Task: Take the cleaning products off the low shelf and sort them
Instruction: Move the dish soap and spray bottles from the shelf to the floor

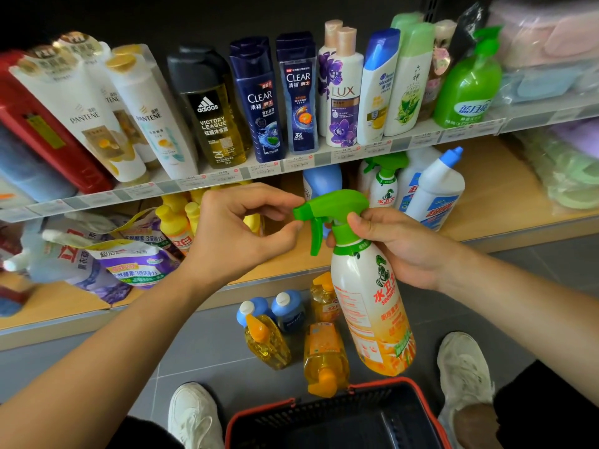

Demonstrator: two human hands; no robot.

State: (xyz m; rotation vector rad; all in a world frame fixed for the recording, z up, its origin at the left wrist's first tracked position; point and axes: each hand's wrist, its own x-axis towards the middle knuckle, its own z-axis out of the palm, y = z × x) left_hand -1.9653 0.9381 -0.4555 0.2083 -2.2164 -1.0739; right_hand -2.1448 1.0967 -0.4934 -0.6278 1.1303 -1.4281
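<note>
- Spray bottle, head view: held in the air in front of the low shelf, above the grouped floor bottles.
- Sorting looks partway done: pouches and white bottles remain shelved.
- Right hand grips its neck; left hand pinches the green nozzle.

Head camera looks steeply down, close before the low shelf.

Dark back wall behind a grey upper shelf; wooden low shelf beneath; grey tiled floor nearest.
</note>
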